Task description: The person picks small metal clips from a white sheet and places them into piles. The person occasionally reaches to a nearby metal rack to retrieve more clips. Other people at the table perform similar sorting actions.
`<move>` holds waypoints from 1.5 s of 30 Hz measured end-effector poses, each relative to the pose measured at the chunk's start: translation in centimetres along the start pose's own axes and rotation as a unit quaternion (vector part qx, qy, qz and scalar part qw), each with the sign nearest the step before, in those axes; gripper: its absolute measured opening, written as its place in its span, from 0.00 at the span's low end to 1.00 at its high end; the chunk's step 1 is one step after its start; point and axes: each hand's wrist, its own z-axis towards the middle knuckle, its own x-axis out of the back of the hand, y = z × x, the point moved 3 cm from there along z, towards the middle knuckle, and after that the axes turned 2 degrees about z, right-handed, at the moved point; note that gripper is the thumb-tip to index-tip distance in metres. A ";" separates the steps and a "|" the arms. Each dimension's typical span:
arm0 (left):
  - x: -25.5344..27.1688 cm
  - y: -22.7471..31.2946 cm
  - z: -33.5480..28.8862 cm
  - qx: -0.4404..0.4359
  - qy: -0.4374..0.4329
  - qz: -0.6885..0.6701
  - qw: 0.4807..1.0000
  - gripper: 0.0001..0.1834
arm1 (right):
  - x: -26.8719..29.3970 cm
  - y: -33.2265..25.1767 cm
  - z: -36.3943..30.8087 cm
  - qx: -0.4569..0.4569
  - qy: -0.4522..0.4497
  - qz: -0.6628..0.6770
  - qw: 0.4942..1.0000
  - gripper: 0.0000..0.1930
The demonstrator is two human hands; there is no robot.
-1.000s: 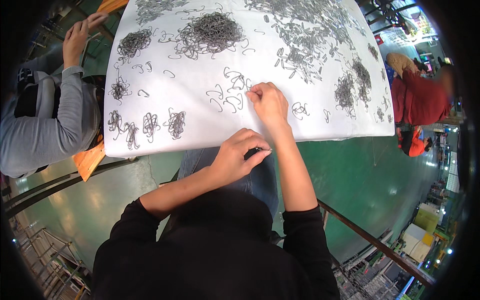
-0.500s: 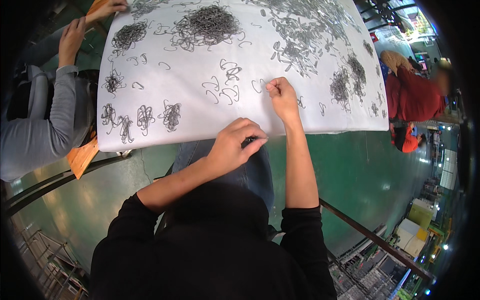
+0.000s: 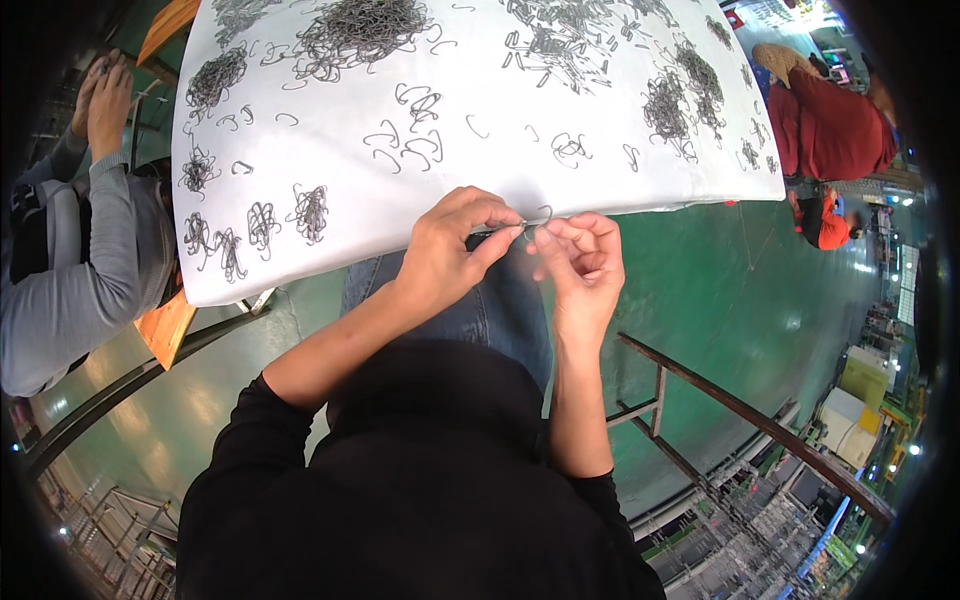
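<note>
Here the left hand [image 3: 450, 255] and the right hand [image 3: 580, 260] meet just at the near edge of the white bench [image 3: 330, 215], above the person's jeans [image 3: 500, 310]. Both are pinched shut on small grey wire hooks [image 3: 530, 225]: the left thumb and forefinger clamp 1 end, and the right fingertips close on the curled part beside it. Whether that is 1 piece or 2 being joined is too small to tell.

To do this well, the grip probably wants to sit close to the bend, so the thin wire does not twist or spring out of the fingers. Keeping the hands low over the bench edge rather than over the lap seems wise, since a dropped piece would fall to the green floor [image 3: 720, 300]. Short, steady turns from the fingertips should serve better than wrist force.

On the bench lie many more of these: a dense heap [image 3: 355, 30] at the far left, a looser spread [image 3: 560, 45] in the middle, small bundles [image 3: 260, 225] near the left edge and single loops [image 3: 410, 145] between. A person in a grey sleeve [image 3: 70, 270] sits at the left, another in a red top [image 3: 825, 125] at the right.
</note>
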 end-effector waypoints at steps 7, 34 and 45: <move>-0.9 0.4 0.2 -0.025 -0.001 0.021 0.999 0.06 | 0.0 0.5 -0.1 0.084 0.055 0.002 0.995 0.14; -7.8 -9.6 19.5 0.039 -0.013 0.354 0.934 0.10 | 0.5 2.2 -0.9 0.263 0.026 -0.104 0.959 0.15; -2.7 -5.0 9.6 0.109 -0.103 -0.009 0.989 0.10 | 0.6 3.5 -1.3 0.256 0.047 -0.087 0.962 0.13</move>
